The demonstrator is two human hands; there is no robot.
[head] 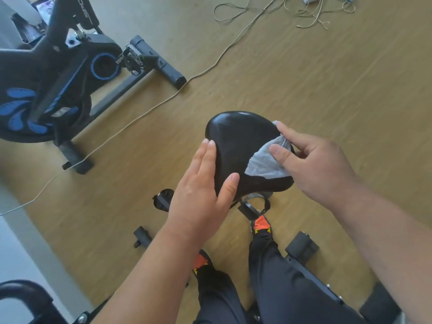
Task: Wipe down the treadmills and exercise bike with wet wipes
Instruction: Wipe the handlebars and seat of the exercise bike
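Observation:
A glossy black bike saddle (236, 143) fills the middle of the view. My left hand (203, 185) rests flat against its left side, fingers straight and thumb spread over the near edge. My right hand (311, 160) presses a white wet wipe (264, 163) onto the saddle's right side, thumb on top of the wipe and fingers over its far edge. Below the saddle show its post and a black stabiliser bar (313, 272) of the same bike.
A second black-and-blue exercise bike (58, 78) stands at the upper left on the wooden floor. A thin cord (145, 114) runs across the floor, with tangled cords (315, 15) at the top. My legs and orange-black shoes (261, 226) are under the saddle.

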